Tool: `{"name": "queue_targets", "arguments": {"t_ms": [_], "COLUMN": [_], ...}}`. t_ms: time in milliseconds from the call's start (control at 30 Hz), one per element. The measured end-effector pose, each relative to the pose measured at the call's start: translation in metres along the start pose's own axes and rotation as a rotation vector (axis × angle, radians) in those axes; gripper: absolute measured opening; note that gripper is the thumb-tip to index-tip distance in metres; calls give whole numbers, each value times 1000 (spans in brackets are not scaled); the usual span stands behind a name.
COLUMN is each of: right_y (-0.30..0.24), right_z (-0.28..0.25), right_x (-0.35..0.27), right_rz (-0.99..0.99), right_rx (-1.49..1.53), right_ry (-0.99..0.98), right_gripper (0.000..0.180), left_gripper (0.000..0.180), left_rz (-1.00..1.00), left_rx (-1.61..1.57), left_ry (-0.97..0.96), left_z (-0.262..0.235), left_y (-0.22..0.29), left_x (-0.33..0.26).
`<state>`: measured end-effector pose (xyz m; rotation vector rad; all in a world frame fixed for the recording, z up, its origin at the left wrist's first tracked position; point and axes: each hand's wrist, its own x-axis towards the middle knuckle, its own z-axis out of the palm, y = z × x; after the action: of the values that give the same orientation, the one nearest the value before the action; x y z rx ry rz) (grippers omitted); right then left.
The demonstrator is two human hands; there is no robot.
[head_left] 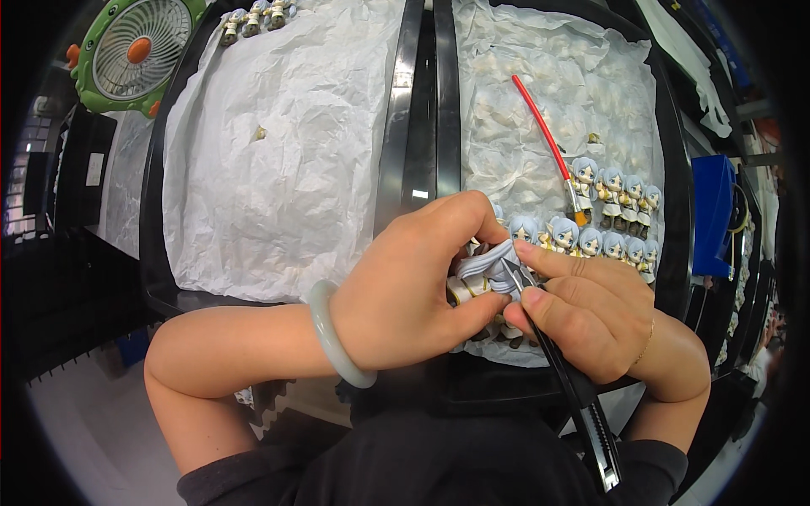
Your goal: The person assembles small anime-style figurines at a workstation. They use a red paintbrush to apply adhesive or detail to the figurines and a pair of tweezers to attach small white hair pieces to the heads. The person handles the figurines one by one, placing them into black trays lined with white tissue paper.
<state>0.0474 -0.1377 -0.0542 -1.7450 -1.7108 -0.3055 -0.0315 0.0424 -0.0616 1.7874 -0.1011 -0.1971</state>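
White paper (278, 185) lined two black trays (449, 126) set side by side, with a green fan (139, 51) beyond the left one and small figurines (633, 198) ranked in the right one beside a red brush (540, 118). Over the near part of the right tray, the left hand (413, 278) clamped one figure (485, 274) between thumb and fingers. The right hand's (591, 308) fingers were closed around a black knife (561, 363), its tip at the pale hair (481, 260); contact could not be confirmed. Good control probably called for short, light strokes, a firmly braced figure, and left fingertips clear of the blade's path.
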Motion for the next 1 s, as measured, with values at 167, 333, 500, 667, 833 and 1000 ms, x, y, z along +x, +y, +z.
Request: {"name": "queue_targets", "arguments": {"t_ms": [167,333,500,667,833,1000], "right_y": [1,3,2,5,8,7], "right_z": [1,-1,3,5,0,-12], "right_x": [0,0,0,-4,-3,-1], "right_rz": [-18,-35,-32,-26,-2,143], "right_rx": [16,49,15,-27,-3,49], "right_ry": [48,30,46,71,33,48], "right_gripper": [14,14,16,17,19,21], "left_gripper": [32,32,31,31,32,33], "left_rz": [-18,-23,-24,14,-4,-4], "left_rx": [-35,-39,-37,-25,-58,-101], "left_ry": [-6,-7,6,9,-34,-21], "left_z": [0,0,1,4,1,-1], "left_y": [1,1,1,-2,-1,-2], "left_x": [0,1,1,1,2,3]}}
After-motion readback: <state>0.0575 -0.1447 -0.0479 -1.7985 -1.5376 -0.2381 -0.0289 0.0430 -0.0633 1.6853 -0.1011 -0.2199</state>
